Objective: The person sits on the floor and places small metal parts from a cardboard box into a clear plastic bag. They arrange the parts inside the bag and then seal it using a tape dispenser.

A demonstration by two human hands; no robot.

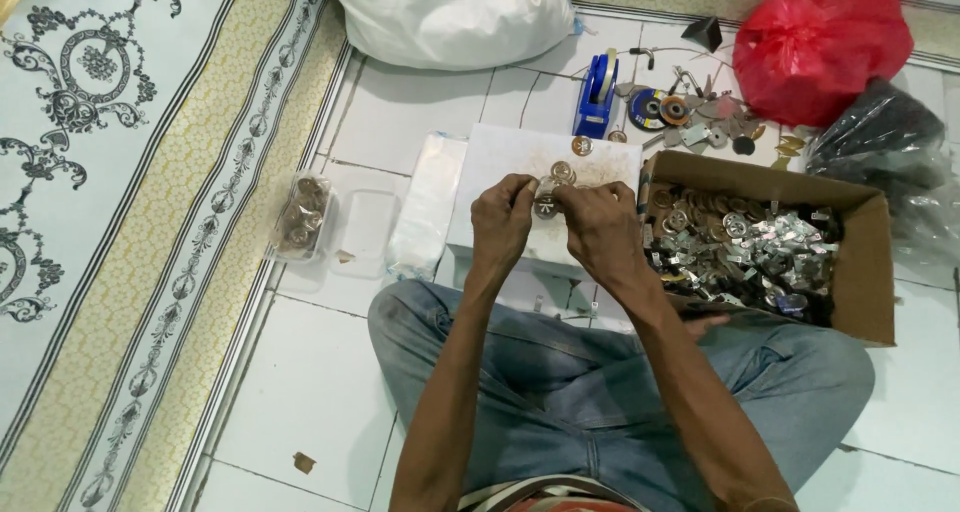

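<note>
Small round metal parts (548, 194): pinched between both your hands, above white flat box (500, 157). Your left hand (502, 222): fingers curled, tips closed on parts. Your right hand (600, 227): fingertips pressed to same cluster from other side. Brown cardboard box (868, 272), just right of your right hand, full of silvery metal pieces. Clear bag of round parts (302, 215) on floor, left. Red plastic bag (820, 42) and white sack (450, 12) beyond. Blue tape dispenser (598, 97) behind white box.

Brown cardboard box (868, 272), red bag (820, 47)
</note>
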